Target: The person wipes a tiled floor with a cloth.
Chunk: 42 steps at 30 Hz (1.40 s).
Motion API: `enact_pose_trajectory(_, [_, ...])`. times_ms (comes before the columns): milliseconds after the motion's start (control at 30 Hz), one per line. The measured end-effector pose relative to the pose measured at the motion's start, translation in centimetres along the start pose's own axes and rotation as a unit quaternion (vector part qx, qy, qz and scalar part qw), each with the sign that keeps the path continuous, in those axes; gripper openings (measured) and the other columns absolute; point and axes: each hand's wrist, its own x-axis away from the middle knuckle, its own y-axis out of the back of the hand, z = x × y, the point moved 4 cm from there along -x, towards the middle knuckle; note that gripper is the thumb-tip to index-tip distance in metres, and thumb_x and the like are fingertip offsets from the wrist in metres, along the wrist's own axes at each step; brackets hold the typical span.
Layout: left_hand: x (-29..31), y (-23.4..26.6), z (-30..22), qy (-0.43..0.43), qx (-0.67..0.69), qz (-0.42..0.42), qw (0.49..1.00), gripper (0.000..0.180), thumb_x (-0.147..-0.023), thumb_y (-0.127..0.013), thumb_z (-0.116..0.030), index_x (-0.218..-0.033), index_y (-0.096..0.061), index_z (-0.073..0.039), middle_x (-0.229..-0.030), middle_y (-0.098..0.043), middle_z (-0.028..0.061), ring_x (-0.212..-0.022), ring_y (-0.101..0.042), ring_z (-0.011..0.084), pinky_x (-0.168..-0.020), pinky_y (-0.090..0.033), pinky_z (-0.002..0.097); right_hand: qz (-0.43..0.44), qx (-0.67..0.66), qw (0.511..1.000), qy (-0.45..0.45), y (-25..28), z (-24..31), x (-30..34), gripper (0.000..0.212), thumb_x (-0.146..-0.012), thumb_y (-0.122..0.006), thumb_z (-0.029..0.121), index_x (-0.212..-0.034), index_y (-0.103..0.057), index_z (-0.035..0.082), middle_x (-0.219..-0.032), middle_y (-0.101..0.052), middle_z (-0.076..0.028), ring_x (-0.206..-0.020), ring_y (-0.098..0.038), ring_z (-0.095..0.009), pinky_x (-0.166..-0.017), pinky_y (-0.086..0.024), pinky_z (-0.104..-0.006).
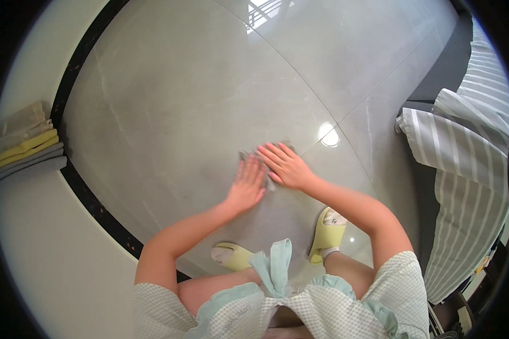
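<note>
A crumpled grey cloth point(271, 184) lies on the glossy grey tiled floor point(198, 96) in front of me, mostly covered by my hands. My left hand point(247, 182) rests flat on its left part, fingers stretched forward and slightly blurred. Over the right part lies my right hand point(288, 168), palm down, with its fingers extended and angled to the left. The two hands almost meet at the fingertips and thumb. Only bits of the cloth show around and between them.
Yellow-green slippers point(328, 233) are on my feet below the hands. At left, folded yellow and grey cloths point(28, 148) hang by a white wall with black skirting point(99, 212). Grey-and-white striped fabric point(464, 186) drapes over dark furniture at right.
</note>
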Motion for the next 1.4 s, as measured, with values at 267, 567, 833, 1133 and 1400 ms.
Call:
enact_pose_trajectory(267, [-5.5, 3.6, 2.4, 0.252, -0.096, -0.100, 0.958, 0.083, -0.083, -0.057, -0.034, -0.143, -0.020, 0.011, -0.151, -0.015, 0.0289, -0.143, -0.007, 0.0431, -0.115, -0.005, 0.0578, -0.120, 0.007, 0.993, -0.020, 2.4, -3.0, -7.0, 0.063, -0.087, -0.050, 0.026, -0.145, -0.033, 0.009, -0.152, -0.030, -0.004, -0.142, -0.024, -0.022, -0.116, -0.019, -0.0427])
enact_pose_trajectory(567, [-9.7, -5.4, -14.0, 0.108, -0.011, -0.049, 0.993, 0.075, -0.078, -0.058, -0.031, -0.137, -0.036, 0.010, -0.150, -0.023, 0.0276, -0.143, -0.012, 0.0409, -0.115, -0.008, 0.0553, -0.059, -0.038, 0.982, -0.174, -0.4, -5.9, 14.5, 0.065, -0.082, -0.052, 0.019, -0.145, -0.035, 0.008, -0.152, -0.030, -0.006, -0.142, -0.025, -0.024, -0.116, -0.018, -0.0440])
enact_pose_trajectory(833, [-9.1, -5.5, -12.6, 0.138, -0.020, -0.080, 0.987, 0.079, -0.078, -0.058, -0.025, -0.144, -0.026, 0.005, -0.152, -0.020, 0.0233, -0.144, -0.011, 0.0382, -0.116, -0.007, 0.0562, -0.034, -0.076, 0.980, -0.182, -0.2, -5.7, 12.7, 0.066, -0.082, -0.051, 0.018, -0.145, -0.034, 0.007, -0.152, -0.031, -0.008, -0.143, -0.023, -0.027, -0.116, -0.016, -0.0475])
enact_pose_trajectory(1133, [-11.7, 4.9, 0.4, 0.346, -0.082, -0.202, 0.913, 0.078, -0.085, -0.049, -0.025, -0.147, -0.013, 0.008, -0.155, -0.007, 0.0265, -0.144, -0.003, 0.0424, -0.114, -0.001, 0.0578, -0.215, -0.081, 0.972, -0.059, 4.0, -9.0, -7.2, 0.061, -0.086, -0.053, 0.024, -0.144, -0.036, 0.013, -0.150, -0.035, -0.004, -0.139, -0.030, -0.023, -0.115, -0.020, -0.0461])
enact_pose_trajectory(1400, [-19.4, 2.3, -7.7, 0.170, -0.021, -0.166, 0.971, 0.080, -0.081, -0.056, -0.031, -0.144, -0.025, 0.006, -0.154, -0.017, 0.0241, -0.144, -0.009, 0.0387, -0.115, -0.006, 0.0572, -0.150, -0.034, 0.958, -0.243, 5.1, -14.6, 5.2, 0.066, -0.085, -0.054, 0.018, -0.147, -0.031, 0.013, -0.152, -0.031, -0.004, -0.141, -0.026, -0.024, -0.115, -0.020, -0.0460])
